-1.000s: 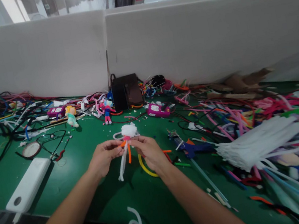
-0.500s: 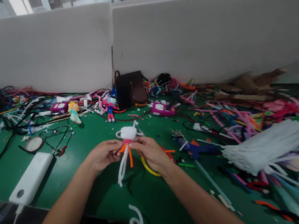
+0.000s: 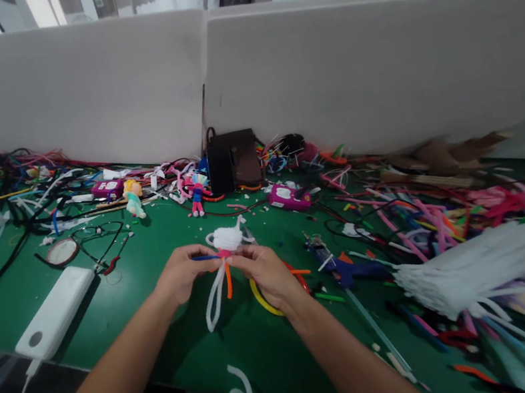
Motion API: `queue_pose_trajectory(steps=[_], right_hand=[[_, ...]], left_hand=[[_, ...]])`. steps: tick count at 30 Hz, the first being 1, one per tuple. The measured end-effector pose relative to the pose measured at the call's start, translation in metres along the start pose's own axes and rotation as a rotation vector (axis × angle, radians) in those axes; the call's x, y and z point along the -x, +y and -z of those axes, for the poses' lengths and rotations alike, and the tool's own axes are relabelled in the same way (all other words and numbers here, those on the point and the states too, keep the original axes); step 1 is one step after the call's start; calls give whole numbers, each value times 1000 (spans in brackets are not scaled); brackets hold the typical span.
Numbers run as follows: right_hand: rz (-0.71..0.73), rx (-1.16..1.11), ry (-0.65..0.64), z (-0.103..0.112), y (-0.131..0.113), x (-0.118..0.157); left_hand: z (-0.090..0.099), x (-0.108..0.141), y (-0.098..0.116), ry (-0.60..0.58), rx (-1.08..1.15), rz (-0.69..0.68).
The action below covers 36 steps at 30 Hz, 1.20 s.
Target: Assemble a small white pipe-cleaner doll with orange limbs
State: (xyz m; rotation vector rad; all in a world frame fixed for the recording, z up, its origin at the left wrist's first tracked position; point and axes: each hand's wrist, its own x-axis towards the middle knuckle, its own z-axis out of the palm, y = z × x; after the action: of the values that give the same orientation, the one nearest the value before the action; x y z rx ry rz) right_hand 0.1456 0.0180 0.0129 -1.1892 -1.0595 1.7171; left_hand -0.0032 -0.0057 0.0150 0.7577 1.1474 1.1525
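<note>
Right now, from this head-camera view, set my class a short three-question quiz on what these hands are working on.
1. True or false: the left hand and the right hand are both holding the white pipe-cleaner figure.
2. What colour is the pipe cleaner sticking out of the figure towards the left? A) blue B) green C) yellow
3. Fill in the blank: the yellow pipe-cleaner loop lies on the green work surface beneath the ____ hand.

Key: 1. True. 2. A. 3. right.
</note>
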Motion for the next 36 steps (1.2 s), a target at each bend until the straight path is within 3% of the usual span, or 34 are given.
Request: queue_pose_trajectory(steps=[5, 13, 20, 25, 28, 31, 36], right_hand=[[-1, -10, 1, 1, 0, -1], [11, -6, 0, -1, -1, 2], [70, 21, 55, 3, 0, -3], [70, 5, 20, 0, 0, -2], [90, 21, 25, 0, -1, -1], [102, 62, 40, 1, -3, -1], [116, 88, 46, 2, 1, -4]], left_hand=[[-9, 3, -9, 168, -86, -282], [-13, 0, -22, 235, -1, -327], [-14, -1, -23, 155, 189, -121], [-13, -1, -23, 96, 240, 11], [-13, 1, -25, 50, 170, -12], [-14, 4, -24, -3, 9, -121], [-15, 6, -19, 10, -136, -170]])
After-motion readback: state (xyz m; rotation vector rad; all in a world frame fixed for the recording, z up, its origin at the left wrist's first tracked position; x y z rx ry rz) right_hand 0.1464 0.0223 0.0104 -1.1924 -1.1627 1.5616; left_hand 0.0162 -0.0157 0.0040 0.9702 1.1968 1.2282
